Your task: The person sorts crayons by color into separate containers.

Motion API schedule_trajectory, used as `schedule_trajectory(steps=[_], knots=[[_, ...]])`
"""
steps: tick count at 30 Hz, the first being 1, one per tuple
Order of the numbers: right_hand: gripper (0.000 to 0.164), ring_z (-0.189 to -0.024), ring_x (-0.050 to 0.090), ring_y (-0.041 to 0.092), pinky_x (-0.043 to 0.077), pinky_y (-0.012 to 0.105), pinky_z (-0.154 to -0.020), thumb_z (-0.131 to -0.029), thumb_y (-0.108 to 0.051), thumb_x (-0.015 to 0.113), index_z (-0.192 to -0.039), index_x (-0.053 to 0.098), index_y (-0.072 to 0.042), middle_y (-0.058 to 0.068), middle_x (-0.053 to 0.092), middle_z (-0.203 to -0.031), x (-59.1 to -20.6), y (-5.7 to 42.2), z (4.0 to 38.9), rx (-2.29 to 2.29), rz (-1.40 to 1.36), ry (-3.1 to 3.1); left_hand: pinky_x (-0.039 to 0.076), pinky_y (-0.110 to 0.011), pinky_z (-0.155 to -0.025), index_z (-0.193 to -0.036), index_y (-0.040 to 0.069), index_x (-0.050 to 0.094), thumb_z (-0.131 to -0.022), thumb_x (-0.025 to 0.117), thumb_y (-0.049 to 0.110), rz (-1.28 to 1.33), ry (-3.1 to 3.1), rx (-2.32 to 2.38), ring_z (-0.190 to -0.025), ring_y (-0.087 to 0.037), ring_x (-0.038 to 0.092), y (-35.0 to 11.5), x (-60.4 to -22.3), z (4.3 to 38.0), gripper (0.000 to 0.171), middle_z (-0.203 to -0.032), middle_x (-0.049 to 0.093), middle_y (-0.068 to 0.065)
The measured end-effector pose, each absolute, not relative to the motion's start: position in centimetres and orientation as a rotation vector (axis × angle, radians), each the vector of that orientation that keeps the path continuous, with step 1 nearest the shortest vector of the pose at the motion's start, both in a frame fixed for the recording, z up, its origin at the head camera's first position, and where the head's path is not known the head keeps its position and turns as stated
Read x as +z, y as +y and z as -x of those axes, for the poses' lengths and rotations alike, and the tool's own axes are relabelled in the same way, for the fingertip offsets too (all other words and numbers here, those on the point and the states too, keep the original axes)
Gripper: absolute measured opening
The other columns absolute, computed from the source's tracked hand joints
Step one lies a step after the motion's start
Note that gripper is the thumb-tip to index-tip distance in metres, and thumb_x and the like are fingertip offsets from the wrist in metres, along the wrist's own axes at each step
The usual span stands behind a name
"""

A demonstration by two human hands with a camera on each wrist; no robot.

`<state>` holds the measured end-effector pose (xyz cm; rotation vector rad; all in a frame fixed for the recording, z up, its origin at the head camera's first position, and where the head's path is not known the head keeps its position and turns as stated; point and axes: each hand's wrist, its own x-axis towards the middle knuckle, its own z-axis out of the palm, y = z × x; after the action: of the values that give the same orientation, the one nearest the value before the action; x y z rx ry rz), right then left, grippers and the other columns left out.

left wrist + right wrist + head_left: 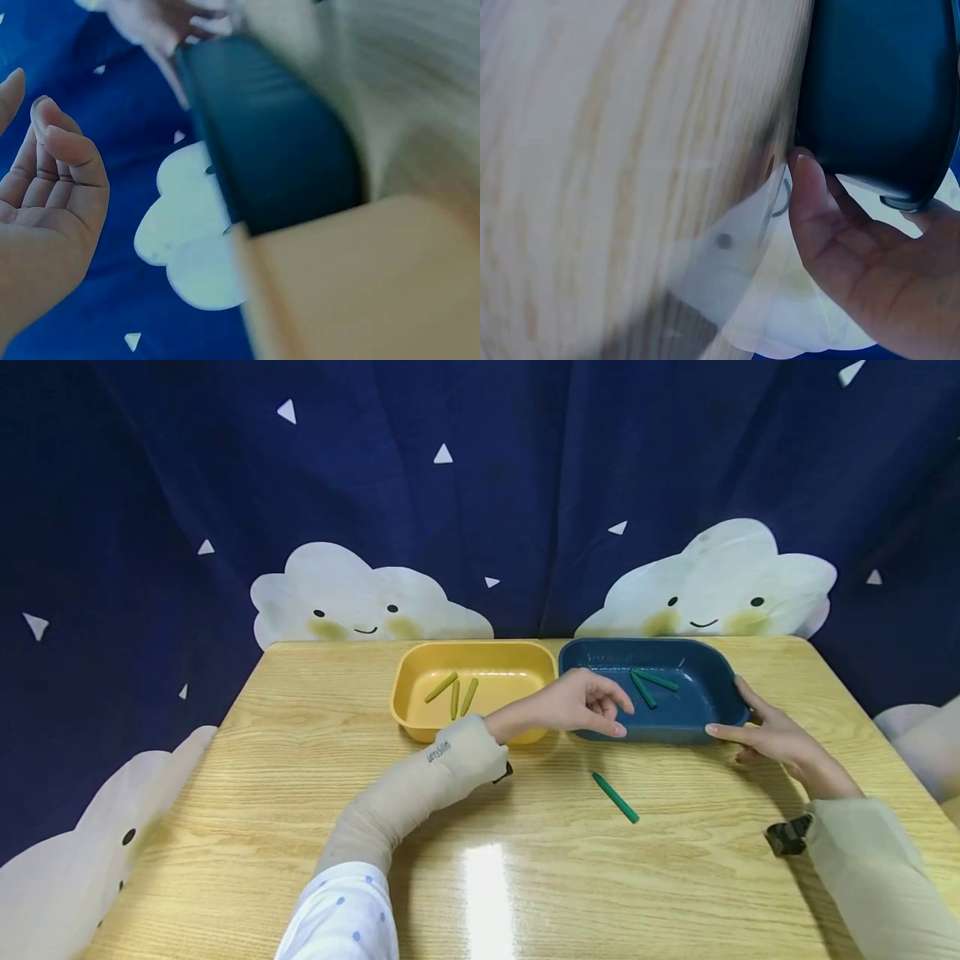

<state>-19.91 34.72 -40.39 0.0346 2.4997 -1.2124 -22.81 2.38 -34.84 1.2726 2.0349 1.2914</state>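
Observation:
My left hand point(581, 702) hovers over the near left part of the blue bin point(690, 714), fingers loosely bent and nothing between them. In the left wrist view the same hand point(49, 184) shows its bent fingers and bare palm. My right hand point(780, 743) holds the bin's right end, thumb at the near corner and fingers along the outer side. The right wrist view has that hand point(877, 262) against the bin's end wall point(877, 97). Green crayons point(643, 689) lie inside the blue bin. Another green crayon point(615, 797) rests on the table in front of it.
A yellow bin point(401, 693) stands directly left of the blue one, with three yellow crayons point(454, 697) inside; my left forearm crosses its near right corner. Both bins sit near the back edge of the wooden table point(300, 760). A dark blue curtain point(495, 510) hangs behind.

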Motion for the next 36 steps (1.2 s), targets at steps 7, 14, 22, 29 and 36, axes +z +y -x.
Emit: schedule_trajectory(steps=[7, 14, 22, 29, 36], knots=[[0.101, -0.057, 0.053, 0.019, 0.046, 0.032, -0.061, -0.085, -0.040, 0.062, -0.137, -0.024, -0.029, 0.041, 0.010, -0.135, -40.5, 34.8, 20.0, -1.204, -0.033, 2.506, 0.047, -0.019, -0.066, -0.104, -0.002, 0.064, -0.079, 0.069, 0.004, -1.312, 2.045, 1.156, -0.064, -0.010, 0.054, 2.7, -36.6, 21.8, 0.026, -0.073, 0.061, -0.003], [0.102, -0.056, 0.053, 0.020, 0.046, 0.032, -0.059, -0.085, -0.041, 0.062, -0.137, -0.024, -0.029, 0.043, 0.008, -0.136, -40.4, 34.8, 19.9, -1.200, -0.026, 2.506, 0.042, -0.017, -0.059, -0.109, -0.005, 0.061, -0.079, 0.070, 0.004, -1.379, 2.040, 0.936, -0.055, -0.009, 0.049, 3.0, -38.5, 21.7, 0.033, -0.064, 0.060, -0.001], [0.101, -0.054, 0.053, 0.020, 0.047, 0.033, -0.057, -0.085, -0.041, 0.062, -0.137, -0.024, -0.029, 0.044, 0.009, -0.135, -40.4, 34.8, 19.9, -1.200, -0.025, 2.509, 0.034, -0.015, -0.055, -0.116, 0.002, 0.059, -0.082, 0.069, 0.012, -1.400, 2.055, 0.722, -0.044, -0.006, 0.035, 3.7, -40.3, 21.6, 0.037, -0.047, 0.042, 0.004], [0.103, -0.055, 0.055, 0.020, 0.047, 0.032, -0.058, -0.084, -0.041, 0.063, -0.137, -0.025, -0.028, 0.044, 0.005, -0.136, -40.3, 34.7, 19.9, -1.202, -0.031, 2.498, 0.035, -0.015, -0.051, -0.114, 0.007, 0.063, -0.082, 0.069, 0.015, -1.349, 2.119, 0.587, -0.042, -0.005, 0.037, 4.0, -41.0, 21.5, 0.034, -0.046, 0.042, 0.004], [0.103, -0.054, 0.053, 0.020, 0.048, 0.032, -0.057, -0.084, -0.040, 0.063, -0.138, -0.024, -0.026, 0.044, 0.007, -0.136, -40.3, 34.6, 19.8, -1.211, -0.036, 2.522, 0.036, -0.015, -0.051, -0.102, 0.008, 0.067, -0.082, 0.069, 0.015, -1.330, 2.136, 0.537, -0.044, -0.005, 0.039, 4.1, -41.4, 21.4, 0.022, -0.051, 0.049, 0.004]])
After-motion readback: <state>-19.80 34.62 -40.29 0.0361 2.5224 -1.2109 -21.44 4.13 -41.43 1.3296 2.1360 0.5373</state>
